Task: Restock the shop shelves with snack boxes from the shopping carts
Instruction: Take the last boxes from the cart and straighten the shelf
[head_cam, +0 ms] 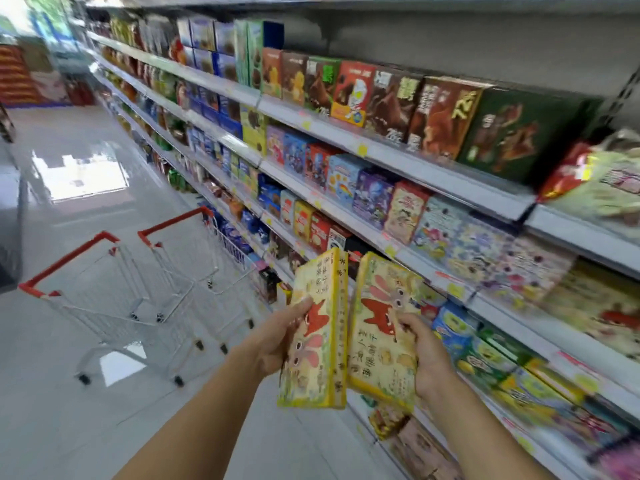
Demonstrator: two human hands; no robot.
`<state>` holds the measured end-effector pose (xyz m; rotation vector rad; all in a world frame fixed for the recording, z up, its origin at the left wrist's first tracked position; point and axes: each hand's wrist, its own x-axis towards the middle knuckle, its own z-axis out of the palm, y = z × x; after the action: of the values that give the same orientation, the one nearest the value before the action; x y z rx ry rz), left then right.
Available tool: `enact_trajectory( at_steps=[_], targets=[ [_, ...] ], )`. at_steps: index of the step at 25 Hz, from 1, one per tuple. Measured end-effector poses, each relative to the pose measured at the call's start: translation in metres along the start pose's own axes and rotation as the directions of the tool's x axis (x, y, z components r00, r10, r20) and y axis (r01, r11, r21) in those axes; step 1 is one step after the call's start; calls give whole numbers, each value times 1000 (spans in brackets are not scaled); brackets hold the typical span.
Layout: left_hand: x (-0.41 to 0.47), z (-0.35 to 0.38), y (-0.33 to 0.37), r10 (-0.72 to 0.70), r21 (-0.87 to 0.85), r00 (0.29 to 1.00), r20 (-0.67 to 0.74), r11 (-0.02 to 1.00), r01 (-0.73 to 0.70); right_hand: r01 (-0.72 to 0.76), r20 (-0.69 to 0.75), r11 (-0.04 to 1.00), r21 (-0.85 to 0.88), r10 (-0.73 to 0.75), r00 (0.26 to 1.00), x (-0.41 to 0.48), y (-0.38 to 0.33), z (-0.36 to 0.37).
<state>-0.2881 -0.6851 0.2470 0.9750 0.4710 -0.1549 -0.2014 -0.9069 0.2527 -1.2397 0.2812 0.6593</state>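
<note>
The shop shelves [381, 147] run along the right side of the aisle, several tiers packed with upright snack boxes. In front of the shelves, on the tiled floor [69, 150], stand two wire shopping carts with red rims, the near cart [114, 296] farther from the shelves and the far cart [197, 251] just beside their lower tiers. Two yellow snack boxes are held up side by side in front of the lower shelves, apart from them. The left hand [273, 344] grips the left box [322, 341], fingers curled round its edge, thumb on its printed face. The right hand [429, 351] grips the right box [381, 344] the same way.
</note>
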Motion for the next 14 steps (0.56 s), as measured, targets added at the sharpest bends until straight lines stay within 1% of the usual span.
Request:
enact_trajectory(
  at_steps=[2,4,6,7,9,11,14],
  targets=[
    [-10,34,-18,57,15,996,-62,998,-56,75,-50,995,58,-72,996,-23,-14,-58],
    [-10,68,-41,103,17,987,-120,995,-102,120,-83,986,112,-111,990,-48,-29,-115],
    [-6,104,-68,143,88,968,-206,988,-127,148,-59,968,205,-139,989,-69,-39,-158],
    [-6,123,-79,145,144,962,-233,983,-113,133,-48,964,229,-125,991,-77,-43,-171],
    [-10,165,-101,139,204,968,-209,974,-96,108,-30,973,203,-104,994,-89,-46,-189],
    [-15,197,-114,145,220,980,-133,969,-113,119,-33,984,132,-116,993,-84,-42,-202],
    [-18,224,-126,140,138,990,29,980,-143,111,-71,972,208,-98,993,-78,-32,-218]
  ],
)
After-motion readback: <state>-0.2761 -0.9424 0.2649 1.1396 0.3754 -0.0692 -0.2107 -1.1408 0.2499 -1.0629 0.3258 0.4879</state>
